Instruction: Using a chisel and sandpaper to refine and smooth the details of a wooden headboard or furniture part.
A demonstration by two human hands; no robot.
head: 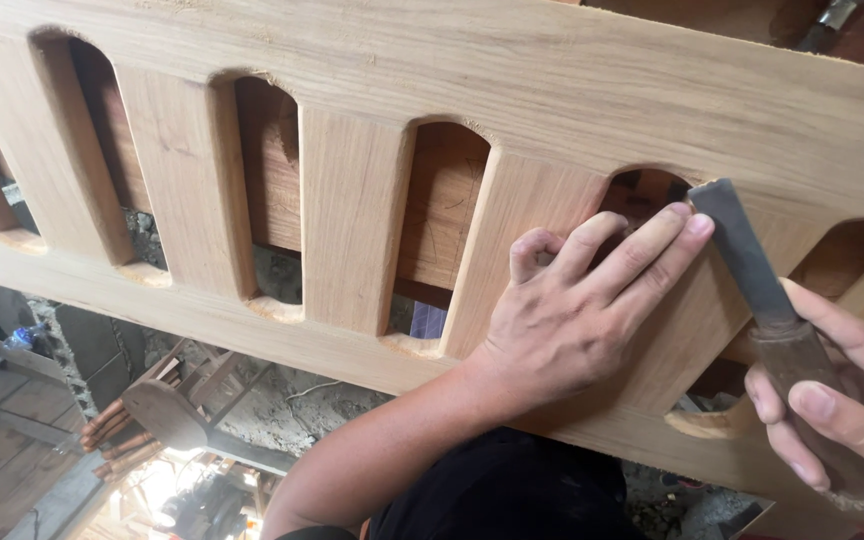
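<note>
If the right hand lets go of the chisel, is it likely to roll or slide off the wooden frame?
The chisel has a flat steel blade, so it probably would not roll. It likely feels stiff and handle-heavy in the right hand. On the tilted wooden frame it might slide.

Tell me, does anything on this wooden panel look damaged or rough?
Mostly no. The wooden panel is smooth, but the arched tops of its slots have ragged, splintery edges. The right hand holds a chisel at one arch, and the left hand steadies its blade.
</note>
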